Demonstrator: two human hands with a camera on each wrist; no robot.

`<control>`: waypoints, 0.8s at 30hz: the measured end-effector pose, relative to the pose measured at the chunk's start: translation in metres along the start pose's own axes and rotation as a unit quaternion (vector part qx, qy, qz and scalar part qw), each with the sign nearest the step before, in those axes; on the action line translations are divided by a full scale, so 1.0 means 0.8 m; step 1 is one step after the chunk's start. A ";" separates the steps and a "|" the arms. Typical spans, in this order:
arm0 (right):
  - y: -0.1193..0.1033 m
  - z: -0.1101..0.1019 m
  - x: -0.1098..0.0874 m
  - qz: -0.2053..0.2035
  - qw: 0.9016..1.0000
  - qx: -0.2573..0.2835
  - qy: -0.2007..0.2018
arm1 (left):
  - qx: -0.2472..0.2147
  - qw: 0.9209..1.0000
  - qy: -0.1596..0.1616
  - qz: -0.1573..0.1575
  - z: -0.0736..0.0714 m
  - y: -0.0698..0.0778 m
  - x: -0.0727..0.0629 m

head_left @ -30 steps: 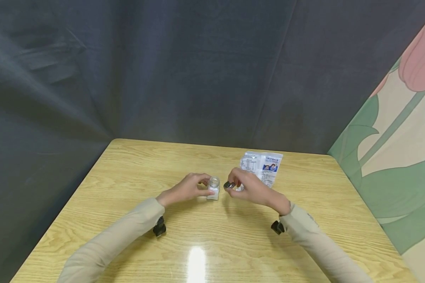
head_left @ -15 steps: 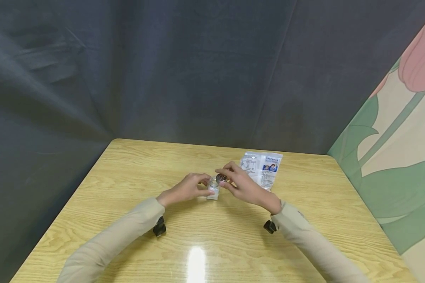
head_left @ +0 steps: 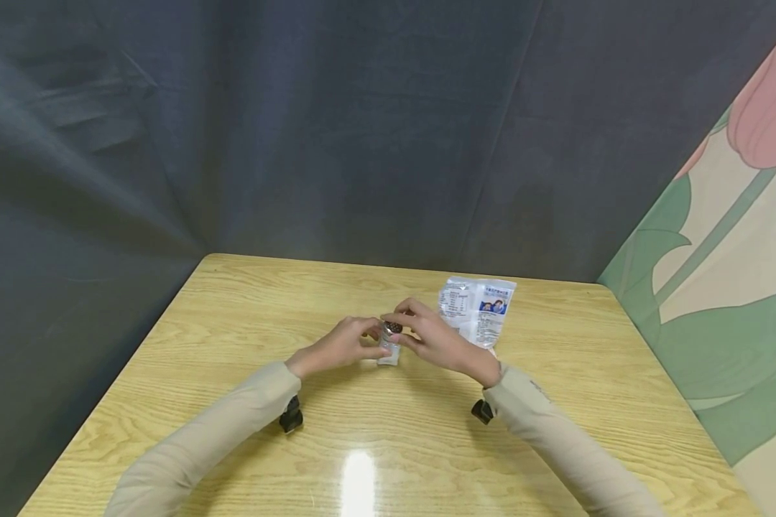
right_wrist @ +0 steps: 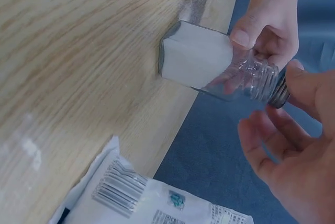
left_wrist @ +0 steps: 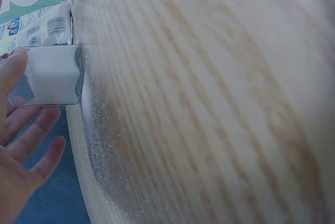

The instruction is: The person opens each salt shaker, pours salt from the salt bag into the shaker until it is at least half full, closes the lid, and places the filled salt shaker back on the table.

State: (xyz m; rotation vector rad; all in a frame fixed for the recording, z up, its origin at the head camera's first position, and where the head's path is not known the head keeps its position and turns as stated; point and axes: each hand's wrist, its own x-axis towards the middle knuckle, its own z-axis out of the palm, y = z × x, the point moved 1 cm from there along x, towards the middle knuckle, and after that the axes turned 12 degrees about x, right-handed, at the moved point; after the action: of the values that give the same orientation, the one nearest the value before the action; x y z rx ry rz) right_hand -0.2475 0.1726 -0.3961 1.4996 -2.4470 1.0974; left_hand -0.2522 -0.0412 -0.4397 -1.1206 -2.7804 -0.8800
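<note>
A small square glass shaker jar, partly filled with white powder or grains, stands upright on the table. My left hand grips its side between thumb and fingers; in the left wrist view the thumb lies across the glass. With thumb and fingertips my right hand pinches the dark metal lid, which has holes in its top. The lid sits at the jar's threaded mouth, slightly tilted in the right wrist view. Whether the threads have caught, I cannot tell.
Behind and to the right of the jar is a white printed packet with a barcode side. The wooden table meets a dark curtain at the back and a painted wall at the right.
My right hand has moved left with the lid, from beside the jar onto its mouth, turning the holed side up. The left hand and the jar have stayed in place.
</note>
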 end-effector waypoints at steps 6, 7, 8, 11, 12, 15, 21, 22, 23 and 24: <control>0.002 0.003 0.002 -0.004 0.999 -0.028 -0.021 | 0.002 1.000 -0.004 -0.006 0.000 -0.001 -0.001; 0.003 0.003 0.002 -0.004 0.999 -0.032 -0.021 | 0.002 1.000 -0.006 -0.006 0.001 -0.001 0.000; 0.003 0.004 0.002 -0.003 0.999 -0.033 -0.021 | 0.000 1.000 -0.007 -0.006 0.001 -0.002 0.000; 0.005 0.005 0.002 0.004 1.000 -0.025 -0.015 | -0.003 1.000 -0.007 -0.006 0.001 -0.002 0.001; 0.005 0.006 0.002 0.006 1.000 -0.018 -0.012 | -0.004 1.000 -0.008 -0.007 0.002 -0.002 0.001; 0.006 0.006 0.002 0.009 1.000 0.009 0.000 | -0.008 1.000 -0.007 -0.012 0.002 -0.002 0.002; 0.010 0.007 0.001 0.011 1.000 0.023 0.016 | -0.005 1.000 -0.009 -0.013 0.002 -0.003 0.002; 0.010 0.008 0.001 0.012 1.000 0.019 0.016 | -0.005 1.000 -0.011 -0.013 0.002 -0.003 0.002; 0.010 0.008 0.001 0.012 1.000 0.015 0.016 | -0.006 1.000 -0.012 -0.013 0.002 -0.003 0.002; 0.009 0.009 0.001 0.010 1.000 0.011 0.017 | -0.006 1.000 -0.013 -0.014 0.002 -0.003 0.002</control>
State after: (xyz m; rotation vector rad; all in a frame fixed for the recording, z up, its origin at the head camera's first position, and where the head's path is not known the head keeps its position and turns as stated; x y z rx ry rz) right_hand -0.2518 0.1700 -0.4048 1.4541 -2.4413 1.1471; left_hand -0.2547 -0.0409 -0.4420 -1.1060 -2.8225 -0.8925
